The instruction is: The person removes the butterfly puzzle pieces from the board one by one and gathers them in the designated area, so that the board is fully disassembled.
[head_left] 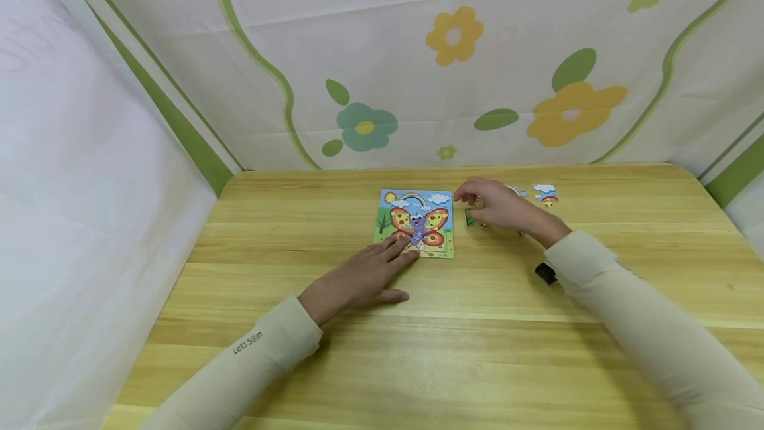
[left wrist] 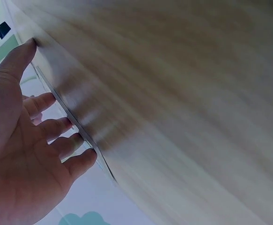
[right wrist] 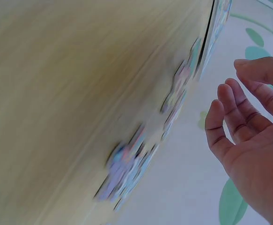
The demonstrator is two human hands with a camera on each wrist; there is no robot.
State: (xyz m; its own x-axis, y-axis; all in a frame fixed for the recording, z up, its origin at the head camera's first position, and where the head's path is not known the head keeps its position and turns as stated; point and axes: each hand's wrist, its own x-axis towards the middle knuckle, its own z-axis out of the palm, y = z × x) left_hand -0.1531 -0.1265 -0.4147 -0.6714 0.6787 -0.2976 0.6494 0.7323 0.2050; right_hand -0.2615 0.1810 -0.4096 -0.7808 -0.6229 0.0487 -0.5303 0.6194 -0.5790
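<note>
A square puzzle board [head_left: 443,244] printed with a butterfly, a sun and a rainbow lies flat near the back of the table. My left hand [head_left: 367,274] rests its fingertips on the board's lower left part, fingers spread, thumb on the wood. In the left wrist view, those fingertips touch along the board's edge [left wrist: 106,164]. Just right of the board, my right hand [head_left: 500,204] hovers above loose puzzle pieces [right wrist: 127,166]. Its fingers are loosely bent, with nothing visible between them and the thumb. The hand partly covers a green piece [head_left: 469,218] and others.
Farther right lies a cloud-and-rainbow piece [head_left: 546,194]. A small black object [head_left: 544,273] sits beside the right sleeve. Behind the wooden table [head_left: 465,350] hangs a white cloth [head_left: 382,32] with printed flowers; another white cloth borders the left side.
</note>
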